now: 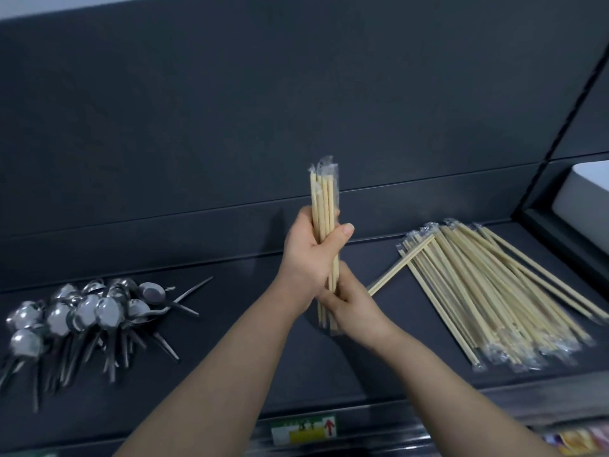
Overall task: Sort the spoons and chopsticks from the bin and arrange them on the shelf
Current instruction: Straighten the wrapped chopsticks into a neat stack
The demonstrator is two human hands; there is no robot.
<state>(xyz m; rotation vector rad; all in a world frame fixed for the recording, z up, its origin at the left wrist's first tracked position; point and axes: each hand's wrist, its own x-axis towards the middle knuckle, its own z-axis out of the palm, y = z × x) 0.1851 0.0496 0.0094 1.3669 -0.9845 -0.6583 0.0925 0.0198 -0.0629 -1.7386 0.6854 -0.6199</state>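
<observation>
A bundle of wrapped wooden chopsticks (324, 199) stands upright above the dark shelf (250, 351). My left hand (308, 258) grips its middle, thumb across the front. My right hand (352, 305) holds the lower end of the same bundle. A large pile of wrapped chopsticks (494, 291) lies on the shelf to the right, with one pair sticking out towards my hands. On the left side of the shelf lies a heap of metal spoons (85, 318), bowls up and handles pointing towards me.
The shelf's dark back panel (296, 110) rises behind. A white container (583, 196) sits at the right edge on the neighbouring shelf section. A green and yellow label (303, 430) is on the shelf's front rail.
</observation>
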